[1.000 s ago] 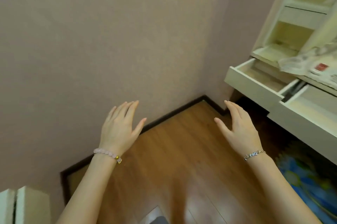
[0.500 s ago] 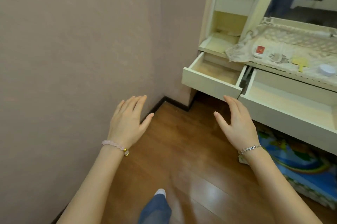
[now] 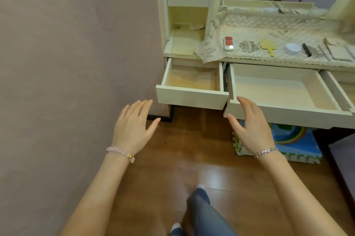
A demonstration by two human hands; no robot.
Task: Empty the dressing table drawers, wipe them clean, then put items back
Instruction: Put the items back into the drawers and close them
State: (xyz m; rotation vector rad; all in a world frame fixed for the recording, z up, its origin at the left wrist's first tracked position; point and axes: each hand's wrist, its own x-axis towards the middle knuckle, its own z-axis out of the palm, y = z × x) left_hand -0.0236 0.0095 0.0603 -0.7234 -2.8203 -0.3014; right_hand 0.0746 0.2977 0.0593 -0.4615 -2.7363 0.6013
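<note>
A cream dressing table stands at the upper right with its drawers pulled out. The small left drawer and the wide middle drawer show bare bottoms. A third drawer is cut off at the right edge. On the lace-covered tabletop lie a red-and-white remote, a grey comb, a yellow hand mirror, a white round jar and a black comb. My left hand hovers open below the left drawer. My right hand is open just before the middle drawer's front.
A mauve wall runs along the left. A colourful foam mat lies on the wooden floor under the table. My legs in jeans show at the bottom. Open shelves rise at the table's left side.
My view has swung right from the wall corner to face the dressing table, which now looks closer. Both hands stay open and held out in front.
</note>
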